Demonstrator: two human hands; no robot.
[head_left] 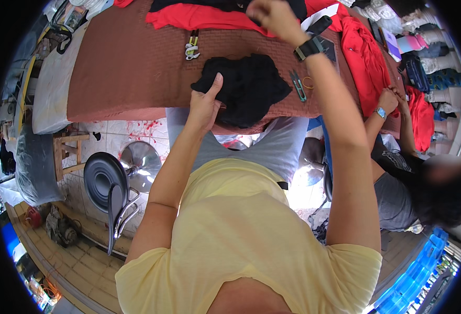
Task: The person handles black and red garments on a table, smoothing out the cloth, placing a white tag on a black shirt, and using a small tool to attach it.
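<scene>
A bunched black cloth (246, 86) lies at the near edge of the table. My left hand (205, 107) grips its left side, thumb raised on top and the other fingers underneath. Farther off, my right hand (276, 20) is lifted over the far part of the table, beside a black garment (204, 6) and a red garment (199, 20). Its fingers are bent and blurred, so whether they hold anything is unclear. Right of the black cloth are green-handled thread snips (297, 86) and a thin yellow loop (308, 82). Yellow-green snips (192, 46) lie to its left.
A brown textured cover (120, 63) drapes the table. At right, a co-worker's hands (390, 99) hold a long red cloth (364, 57). A black-seated stool (104, 180) and a wooden stool (70, 152) stand on the left. Piled goods (434, 65) line the right side.
</scene>
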